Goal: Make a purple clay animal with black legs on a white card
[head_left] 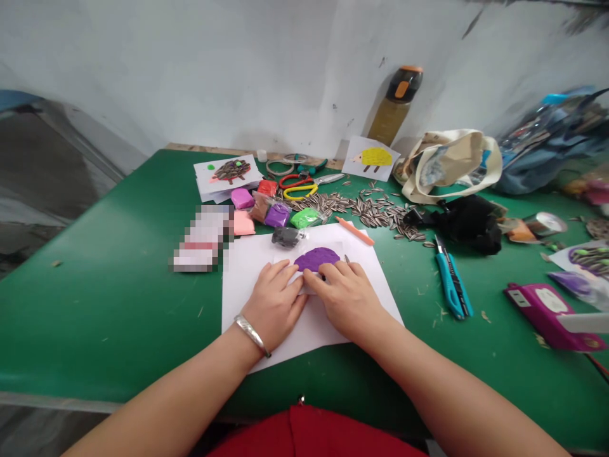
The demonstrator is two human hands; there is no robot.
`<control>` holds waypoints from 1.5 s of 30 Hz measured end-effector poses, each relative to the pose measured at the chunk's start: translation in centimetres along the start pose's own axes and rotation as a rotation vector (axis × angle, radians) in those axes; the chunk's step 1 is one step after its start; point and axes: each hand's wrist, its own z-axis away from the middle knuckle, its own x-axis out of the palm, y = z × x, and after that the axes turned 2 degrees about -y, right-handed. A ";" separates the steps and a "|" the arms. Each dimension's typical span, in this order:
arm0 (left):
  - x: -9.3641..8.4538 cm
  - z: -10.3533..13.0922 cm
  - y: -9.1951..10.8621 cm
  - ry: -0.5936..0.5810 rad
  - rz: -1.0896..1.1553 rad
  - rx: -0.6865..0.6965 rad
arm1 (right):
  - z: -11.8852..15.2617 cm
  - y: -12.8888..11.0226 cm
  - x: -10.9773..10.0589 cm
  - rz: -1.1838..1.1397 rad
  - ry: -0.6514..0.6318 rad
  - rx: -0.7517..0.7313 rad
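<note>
A purple clay mound lay flat on a small white card.
The clay was deep violet and opaque, pressed into a low half-oval with a curved upper edge and a faintly uneven, hand-worked surface; its lower edge was partly covered, so its full outline could not be made out. A small dark bit showed just below it, too hidden to identify. The card rested flat on a larger white sheet, toward its far half, with its near edge also partly covered; the sheet itself lay flat, spreading well beyond the card.
</note>
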 end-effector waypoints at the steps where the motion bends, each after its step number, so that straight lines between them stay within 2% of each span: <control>1: 0.0 0.0 0.0 0.002 -0.004 0.003 | 0.0 -0.1 0.0 0.004 -0.001 0.000; 6: 0.0 0.0 -0.1 0.005 -0.014 0.018 | -0.1 -0.1 0.1 -0.009 0.000 0.009; 11: -0.1 0.0 0.0 -0.002 -0.025 0.016 | 0.9 1.4 -0.1 -0.099 0.080 0.051; 15: -0.2 0.0 0.1 -0.009 -0.030 0.006 | 1.4 2.4 -0.7 -0.107 -0.016 0.145; 20: -0.2 -0.1 0.2 -0.013 -0.051 0.001 | 1.4 1.9 -0.9 -0.072 -0.130 0.119; 42: -0.2 0.0 0.4 -0.061 -0.086 -0.001 | 1.5 1.8 -1.1 -0.111 -0.157 0.081; 45: -0.2 -0.1 0.4 -0.047 -0.074 0.013 | 1.4 1.6 -0.9 -0.123 -0.122 0.073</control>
